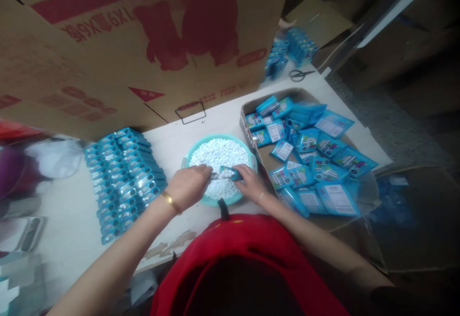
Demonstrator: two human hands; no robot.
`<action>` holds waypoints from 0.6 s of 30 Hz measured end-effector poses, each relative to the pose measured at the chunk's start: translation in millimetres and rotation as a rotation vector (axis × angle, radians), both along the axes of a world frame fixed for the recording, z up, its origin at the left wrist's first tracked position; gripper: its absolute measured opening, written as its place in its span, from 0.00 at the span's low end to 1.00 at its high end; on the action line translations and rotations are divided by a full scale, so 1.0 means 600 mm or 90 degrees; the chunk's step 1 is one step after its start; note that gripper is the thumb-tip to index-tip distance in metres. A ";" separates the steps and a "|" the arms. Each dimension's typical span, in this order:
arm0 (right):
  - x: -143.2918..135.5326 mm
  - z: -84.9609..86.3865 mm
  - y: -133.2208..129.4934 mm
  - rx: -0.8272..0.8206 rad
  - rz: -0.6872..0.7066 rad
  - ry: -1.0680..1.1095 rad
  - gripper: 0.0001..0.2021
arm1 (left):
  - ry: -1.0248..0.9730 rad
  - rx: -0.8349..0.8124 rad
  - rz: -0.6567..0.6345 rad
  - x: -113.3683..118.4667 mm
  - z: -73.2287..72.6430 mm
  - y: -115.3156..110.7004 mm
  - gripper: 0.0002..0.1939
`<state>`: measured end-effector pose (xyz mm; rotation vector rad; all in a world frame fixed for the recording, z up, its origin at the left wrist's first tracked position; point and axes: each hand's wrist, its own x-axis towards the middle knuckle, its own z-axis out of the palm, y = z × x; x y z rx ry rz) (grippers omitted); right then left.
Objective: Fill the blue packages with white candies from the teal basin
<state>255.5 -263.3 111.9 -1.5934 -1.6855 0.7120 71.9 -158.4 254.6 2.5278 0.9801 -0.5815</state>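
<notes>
Over a mint-green basin (187, 159) full of small white pellets (219, 151), my two hands are close together. My right hand (250, 183) is closed on a small blue packet (234, 174), held at its right end, with white pellets showing at it. My left hand (190, 186), a gold bangle at its wrist, is closed with the fingertips by the packet's left end. Whatever those fingers grip is too small and blurred to name. The basin's near rim is partly covered by a dark strap and my red clothing.
Rows of blue packs (124, 182) stand at left. On the right, an open carton (247, 110) holds several blue pouches (327, 170). A large cardboard box (143, 43) walls off the back. Scissors (300, 74) lie near a person's hand (286, 24) and more blue packs.
</notes>
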 end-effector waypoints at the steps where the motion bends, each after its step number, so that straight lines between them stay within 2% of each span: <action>1: 0.000 0.000 0.000 -0.003 0.004 -0.003 0.21 | 0.016 0.002 0.004 0.009 0.008 -0.004 0.09; 6: -0.002 -0.003 0.001 -0.005 0.016 -0.001 0.22 | 0.011 0.023 -0.004 0.023 0.033 -0.017 0.12; 8: 0.000 -0.004 -0.001 -0.008 0.015 0.010 0.22 | 0.003 0.051 -0.010 0.008 0.027 -0.013 0.12; 9: 0.003 -0.004 -0.002 -0.008 0.007 0.021 0.21 | -0.001 0.065 0.002 -0.005 0.016 -0.008 0.12; 11: 0.010 -0.003 -0.006 -0.011 -0.032 0.049 0.19 | 0.000 0.080 0.064 -0.037 -0.024 0.003 0.11; 14: 0.027 -0.001 -0.015 -0.019 -0.117 0.090 0.17 | 0.016 0.023 0.206 -0.073 -0.125 0.011 0.08; 16: 0.037 0.000 -0.022 -0.033 -0.158 0.103 0.17 | -0.002 -0.033 0.266 -0.074 -0.201 0.003 0.08; 18: 0.044 0.001 -0.028 -0.049 -0.180 0.108 0.18 | -0.036 -0.063 0.290 -0.055 -0.265 -0.013 0.09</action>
